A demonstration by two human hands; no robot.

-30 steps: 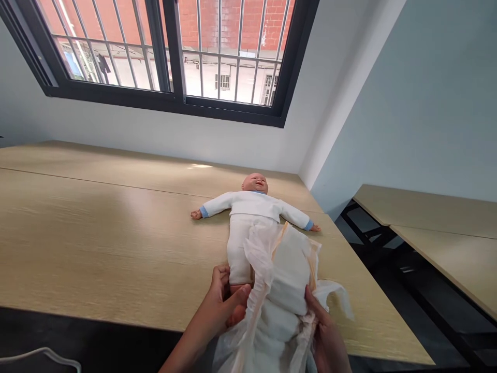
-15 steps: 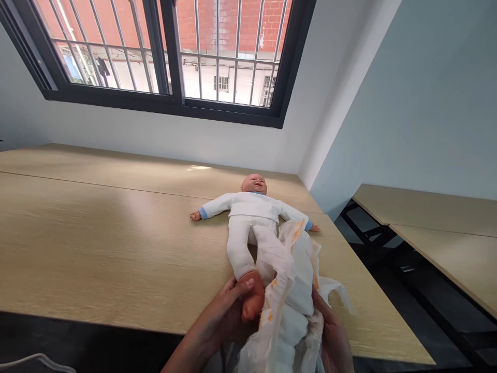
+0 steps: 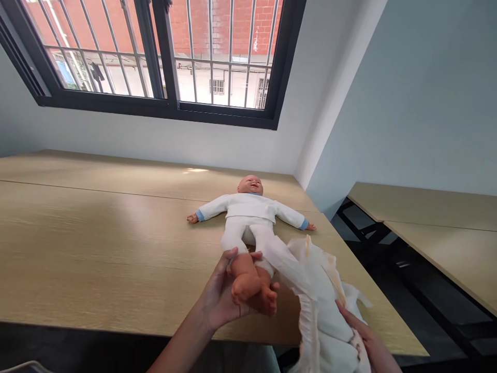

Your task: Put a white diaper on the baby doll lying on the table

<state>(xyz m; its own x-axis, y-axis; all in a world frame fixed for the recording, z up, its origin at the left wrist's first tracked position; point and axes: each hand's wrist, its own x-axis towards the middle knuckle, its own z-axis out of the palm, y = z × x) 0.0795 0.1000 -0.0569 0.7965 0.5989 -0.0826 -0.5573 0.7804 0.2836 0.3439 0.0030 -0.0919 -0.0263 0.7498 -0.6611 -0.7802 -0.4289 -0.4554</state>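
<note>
A baby doll in a white top with blue cuffs and white trousers lies on its back on the wooden table. Its bare lower legs and feet point toward me. My left hand is wrapped round both lower legs from beneath, thumb on the near side. A white diaper with yellow-orange edging hangs unfolded right of the legs, its upper part by the doll's thigh and its lower part past the table's front edge. My right hand grips the diaper's right side; its fingertips are partly hidden.
The table's front edge runs below my hands, and its right edge slants close by the diaper. A second table stands to the right across a gap. Behind is a wall with a barred window.
My left hand has moved from one foot to hold both lower legs. My right hand has drawn the diaper right, away from the legs, uncovering the second foot.
</note>
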